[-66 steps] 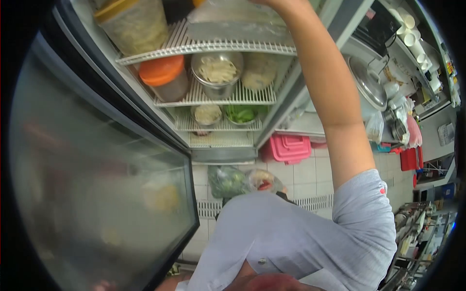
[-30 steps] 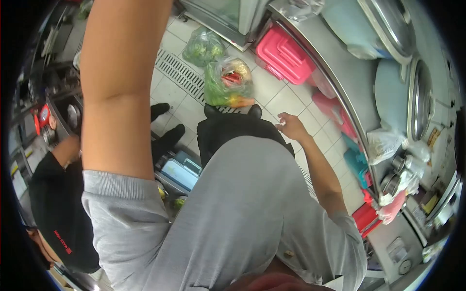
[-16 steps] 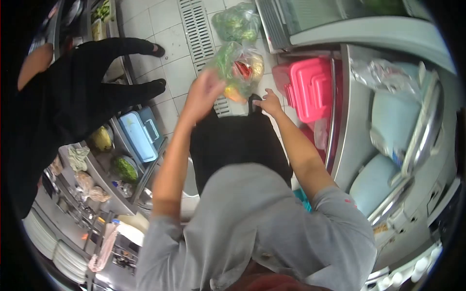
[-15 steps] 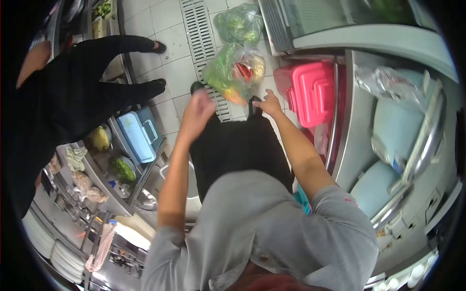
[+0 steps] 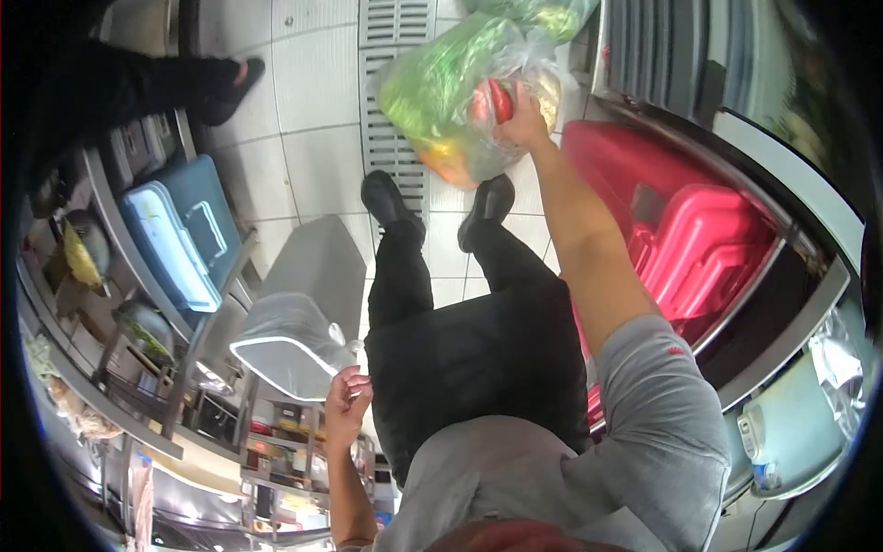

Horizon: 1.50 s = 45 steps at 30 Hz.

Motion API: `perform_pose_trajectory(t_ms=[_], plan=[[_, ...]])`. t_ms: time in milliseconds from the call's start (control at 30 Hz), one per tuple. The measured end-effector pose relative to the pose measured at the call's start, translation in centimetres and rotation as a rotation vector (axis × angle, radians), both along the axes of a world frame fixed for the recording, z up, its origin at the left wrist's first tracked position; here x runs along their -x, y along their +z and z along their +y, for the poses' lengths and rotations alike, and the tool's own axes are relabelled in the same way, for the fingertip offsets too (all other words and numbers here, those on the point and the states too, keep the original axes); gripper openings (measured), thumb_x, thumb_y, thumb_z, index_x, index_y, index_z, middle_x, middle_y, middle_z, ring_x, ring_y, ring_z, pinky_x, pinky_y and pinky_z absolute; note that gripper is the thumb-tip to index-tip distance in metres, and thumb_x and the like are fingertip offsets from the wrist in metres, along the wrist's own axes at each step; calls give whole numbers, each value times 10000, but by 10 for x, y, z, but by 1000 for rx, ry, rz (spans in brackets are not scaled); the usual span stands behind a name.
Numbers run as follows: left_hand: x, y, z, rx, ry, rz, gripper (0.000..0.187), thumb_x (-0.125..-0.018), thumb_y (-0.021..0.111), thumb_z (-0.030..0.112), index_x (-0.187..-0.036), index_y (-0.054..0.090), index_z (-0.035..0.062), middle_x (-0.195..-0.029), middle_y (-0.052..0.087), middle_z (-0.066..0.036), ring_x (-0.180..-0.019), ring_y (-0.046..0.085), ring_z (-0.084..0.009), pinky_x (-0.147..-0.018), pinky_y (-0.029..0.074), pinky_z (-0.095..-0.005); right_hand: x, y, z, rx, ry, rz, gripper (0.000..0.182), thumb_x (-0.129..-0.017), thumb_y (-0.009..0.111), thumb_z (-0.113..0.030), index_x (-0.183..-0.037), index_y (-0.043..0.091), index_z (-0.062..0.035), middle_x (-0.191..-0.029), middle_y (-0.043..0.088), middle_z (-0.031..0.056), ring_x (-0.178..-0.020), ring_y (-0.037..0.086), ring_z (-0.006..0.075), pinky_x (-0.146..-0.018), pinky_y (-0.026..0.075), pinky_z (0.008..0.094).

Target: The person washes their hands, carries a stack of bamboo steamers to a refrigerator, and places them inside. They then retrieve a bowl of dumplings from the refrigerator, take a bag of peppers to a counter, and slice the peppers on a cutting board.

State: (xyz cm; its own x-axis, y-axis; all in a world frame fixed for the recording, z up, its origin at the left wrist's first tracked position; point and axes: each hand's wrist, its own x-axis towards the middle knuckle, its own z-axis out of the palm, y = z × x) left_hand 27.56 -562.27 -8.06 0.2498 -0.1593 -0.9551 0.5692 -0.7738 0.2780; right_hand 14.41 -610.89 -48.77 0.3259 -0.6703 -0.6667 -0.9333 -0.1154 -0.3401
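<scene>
One bag (image 5: 441, 92) on the floor (image 5: 322, 170), partly over the drain (image 5: 395, 23): probably heavy, limp, slippery; best gathered by the loose top. Touching it beside something red (image 5: 498, 99) with the bent right hand (image 5: 524, 124), no telling whether gripping. Nothing in the loosely curled left hand (image 5: 349, 400).

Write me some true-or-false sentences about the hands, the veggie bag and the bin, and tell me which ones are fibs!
1. The right hand is at the plastic bag with red and green things inside. True.
2. The left hand is inside the pink box. False: the left hand is next to the grey bin.
3. The plastic bag is up on a shelf. False: it is on the tiled floor.
4. The person's shoes are black. True.
5. The bin's liner is black. False: the liner is whitish and see-through.
</scene>
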Motion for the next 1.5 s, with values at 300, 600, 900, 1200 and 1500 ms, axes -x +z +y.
perform_pose_trajectory(t_ms=[300,600,900,1200,1500], plan=[[17,-5,19,-18,21,-14,459,-925,721,187,-1309,513,44,-1112,617,-51,-988,592,-133,-820,488,-267,5,12,-3,-121,-129,160,680,-639,792,-303,-1236,577,-59,-1287,555,260,-1201,578,427,-993,491,460],[4,46,8,70,-42,-117,463,-921,717,184,-1315,518,43,-1096,622,-49,-990,594,-136,-821,470,-276,32,164,-9,155,-60,68,647,-679,823,-349,-1211,594,-60,-1259,561,223,-1171,579,424,-994,478,479],[55,137,9,140,82,-350,451,-921,703,156,-1318,531,28,-1054,643,-59,-972,602,-134,-839,499,-294,70,342,30,64,149,-192,444,-640,786,-127,-1052,669,-10,-922,712,169,-888,717,294,-839,551,411],[196,209,27,180,524,-391,570,-935,689,238,-1400,448,13,-1210,597,-151,-981,610,-181,-812,536,-318,39,525,155,-563,455,-391,598,-612,827,-217,-1149,657,-16,-974,697,178,-891,692,304,-831,539,384],[305,234,105,206,864,-592,785,-862,778,285,-1462,361,-1,-1282,562,-194,-939,635,-187,-822,553,-333,27,673,325,-1035,771,-442,580,-714,671,7,-1285,569,-16,-999,687,48,-803,654,143,-718,554,333]])
